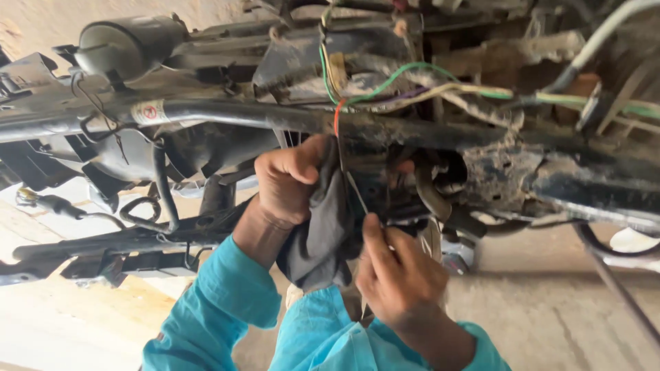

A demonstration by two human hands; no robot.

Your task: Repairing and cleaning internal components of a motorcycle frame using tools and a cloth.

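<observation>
A dark cloth [323, 230] is clenched in the left hand [289, 180] and pressed against the black frame tube [227, 113] of the stripped motorcycle. At five o'clock from it, a thin metal strip [356, 192] is pinched by the right hand [399, 275], fingers closed. Green and yellow wires [412, 86] are strung overhead at one o'clock.

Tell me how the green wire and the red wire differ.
The green wire is long and arcs across the top of the frame; the red wire shows only a short stretch running straight down. The green wire lies among other wires; the red one drops toward the left hand gripping the dark cloth. Both are thin.
</observation>
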